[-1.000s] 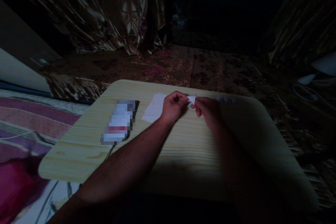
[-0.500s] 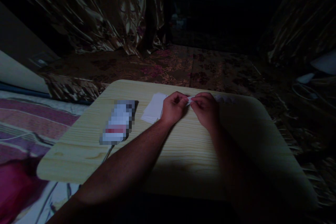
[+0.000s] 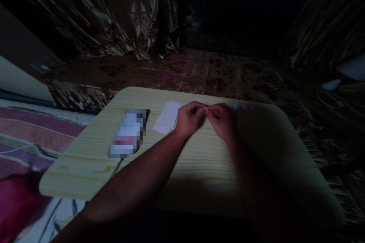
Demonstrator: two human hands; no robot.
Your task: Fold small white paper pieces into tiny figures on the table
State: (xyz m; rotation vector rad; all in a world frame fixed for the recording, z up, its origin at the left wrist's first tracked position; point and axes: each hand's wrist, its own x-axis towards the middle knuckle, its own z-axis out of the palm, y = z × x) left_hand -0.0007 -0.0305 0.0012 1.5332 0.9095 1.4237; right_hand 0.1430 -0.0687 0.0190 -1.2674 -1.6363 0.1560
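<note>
My left hand (image 3: 189,118) and my right hand (image 3: 222,120) meet over the far middle of a light wooden table (image 3: 182,159). Both hands are closed in a pinch on one small folded white paper piece (image 3: 205,109), of which only a sliver shows between the fingertips. A stack of white paper sheets (image 3: 168,117) lies flat on the table just left of my left hand. The room is dim and my right forearm is in shadow.
A blurred-out phone-sized object (image 3: 127,133) lies on the table's left part, with a cable running off the near edge. A few small pale pieces (image 3: 242,107) lie beyond my right hand. A striped cloth (image 3: 34,136) lies to the left, a patterned carpet (image 3: 199,72) and curtains behind.
A second ago a white triangular paper tip stood out between my hands. My hands have closed together over it, and now it is almost hidden in the fingers.
</note>
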